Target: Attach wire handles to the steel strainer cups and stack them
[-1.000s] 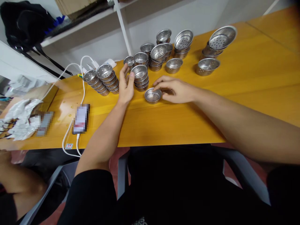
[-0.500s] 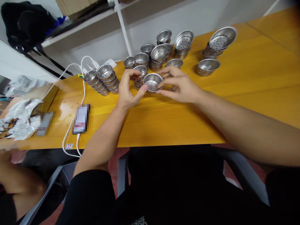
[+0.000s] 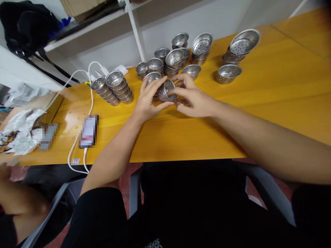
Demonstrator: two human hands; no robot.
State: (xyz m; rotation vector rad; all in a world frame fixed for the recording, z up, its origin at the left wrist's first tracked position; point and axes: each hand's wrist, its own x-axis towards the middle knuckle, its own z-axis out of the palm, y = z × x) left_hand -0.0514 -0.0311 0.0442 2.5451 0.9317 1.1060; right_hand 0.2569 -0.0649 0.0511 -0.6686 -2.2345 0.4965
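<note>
A small perforated metal cup [image 3: 162, 93] is held between my two hands, tilted with its opening turned to the right. My left hand [image 3: 148, 100] wraps around it from the left, fingers over the upper side and thumb along the lower edge. On the other side, my right hand [image 3: 195, 96] has its curled fingers at the rim, with the index fingertip at the opening. Just behind my left fingers is another perforated cup [image 3: 153, 78], partly hidden. Behind my right fingers stands a single cup [image 3: 192, 71], and another metal rim is mostly covered by that hand.
Two leaning stacks of cups [image 3: 117, 82] stand left of my hands. More stacked cups [image 3: 174, 59] are behind, others [image 3: 229, 73] to the right. A phone [image 3: 88, 131] with a white cable [image 3: 70, 151] lies at left on the wooden table [image 3: 176, 141]. Another person's arm [image 3: 23, 199] shows lower left.
The cup between my hands has turned from opening upward to tilted, opening rightward. My left fingers have moved over its upper side, and my right hand has shifted slightly.
</note>
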